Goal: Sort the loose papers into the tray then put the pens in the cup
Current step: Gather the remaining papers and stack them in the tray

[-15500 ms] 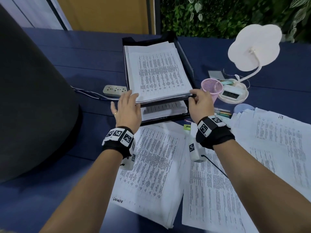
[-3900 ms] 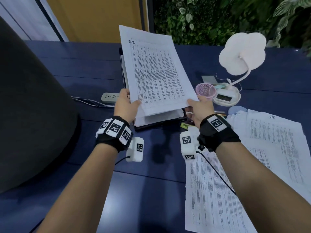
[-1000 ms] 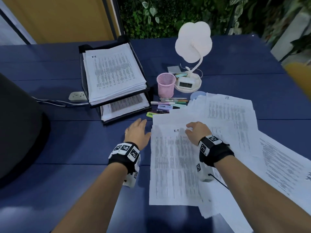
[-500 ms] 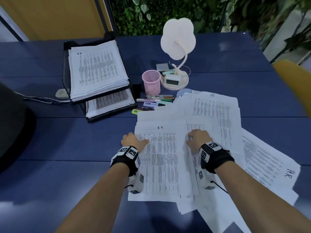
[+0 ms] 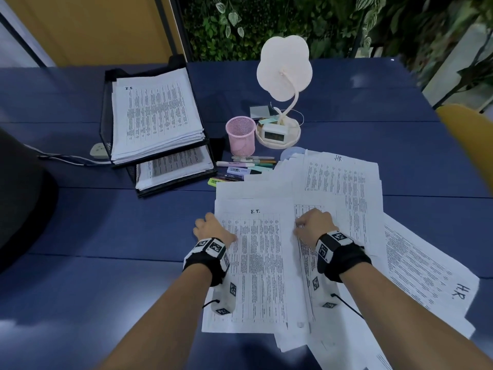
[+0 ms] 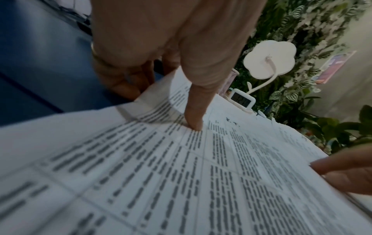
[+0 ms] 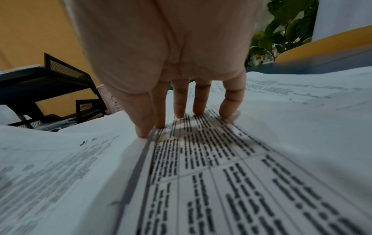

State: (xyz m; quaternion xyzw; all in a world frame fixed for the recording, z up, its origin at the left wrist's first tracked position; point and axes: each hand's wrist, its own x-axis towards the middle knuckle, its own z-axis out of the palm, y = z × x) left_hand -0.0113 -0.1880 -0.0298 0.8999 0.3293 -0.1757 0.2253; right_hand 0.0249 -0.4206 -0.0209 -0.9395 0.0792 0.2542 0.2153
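Floppy, slip-prone top sheet (image 5: 256, 263), pinched at left edge by left hand (image 5: 213, 228), right hand (image 5: 316, 224) fingertips only pressing down; best lifted by both sides.

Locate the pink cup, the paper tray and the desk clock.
pink cup (image 5: 241, 136), head view, on its mesh wall.
paper tray (image 5: 105, 124), head view, on its left mesh wall.
desk clock (image 5: 273, 134), head view, on its display.
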